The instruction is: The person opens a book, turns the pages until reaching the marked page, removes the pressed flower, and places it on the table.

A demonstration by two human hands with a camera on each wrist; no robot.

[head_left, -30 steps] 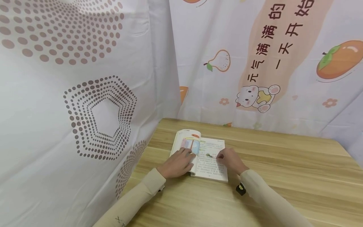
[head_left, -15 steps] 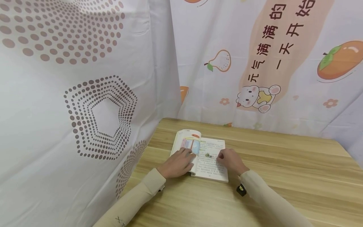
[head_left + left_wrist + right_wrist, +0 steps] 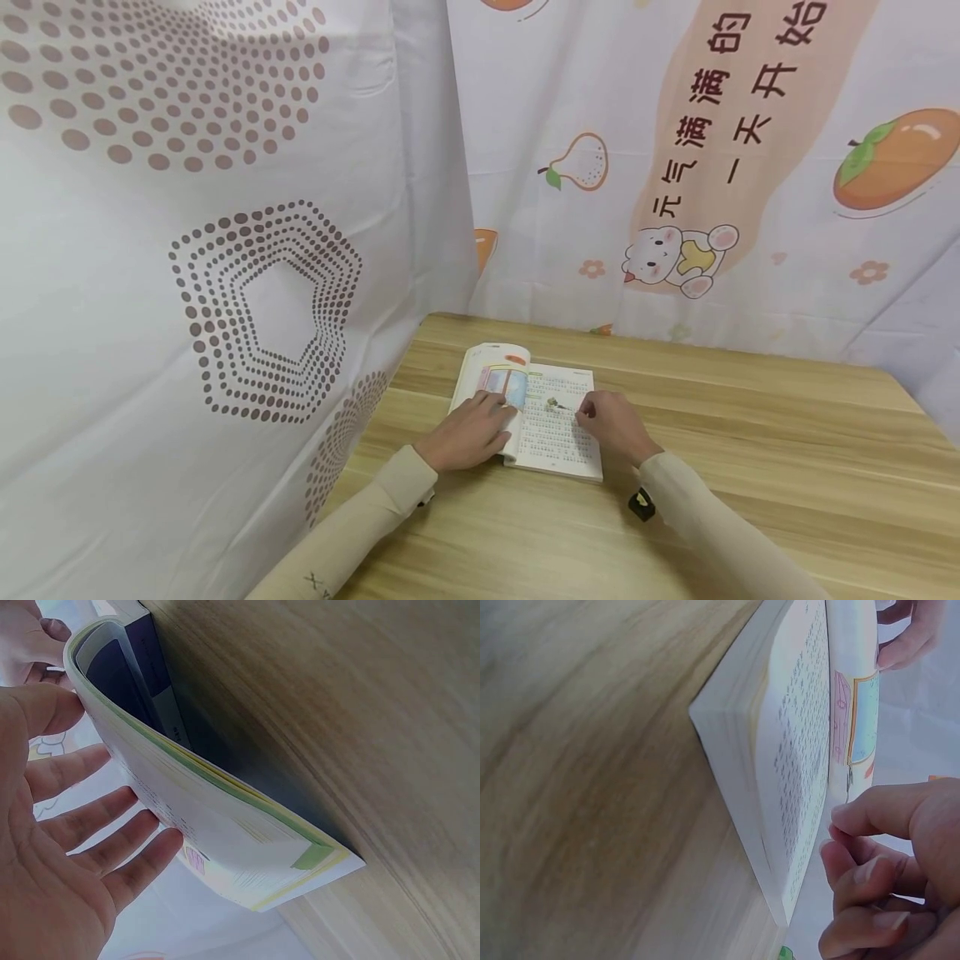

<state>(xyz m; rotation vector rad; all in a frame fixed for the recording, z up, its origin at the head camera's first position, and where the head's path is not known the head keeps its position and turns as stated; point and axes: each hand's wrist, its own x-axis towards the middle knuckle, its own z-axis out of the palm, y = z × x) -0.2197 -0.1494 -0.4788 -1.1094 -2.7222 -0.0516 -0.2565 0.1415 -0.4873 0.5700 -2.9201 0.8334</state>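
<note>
An open book (image 3: 555, 454) lies on the wooden table, its left pages (image 3: 202, 802) curving up and its right page (image 3: 802, 735) printed with text. My left hand (image 3: 467, 432) rests on the left page, fingers spread and nearly straight against the paper. Above the right page, my right hand (image 3: 617, 427) pinches a thin stem between thumb and forefinger. A small greenish, ornament-like tip (image 3: 553, 404) sits at the stem's far end; its exact kind I cannot tell. The right hand's other fingers (image 3: 862, 930) are curled, and the held end of the stem is hidden.
The wooden table (image 3: 750, 450) extends to the right and toward me. A dotted white curtain (image 3: 390, 167) hangs along the left side, and a fruit-printed curtain (image 3: 525, 250) stands behind the table. A black wrist device (image 3: 642, 504) shows under the right sleeve.
The stem's greenish tip has shifted and turned slightly over the page, and my right hand has drawn a little to the right. The left hand and book stay in place.
</note>
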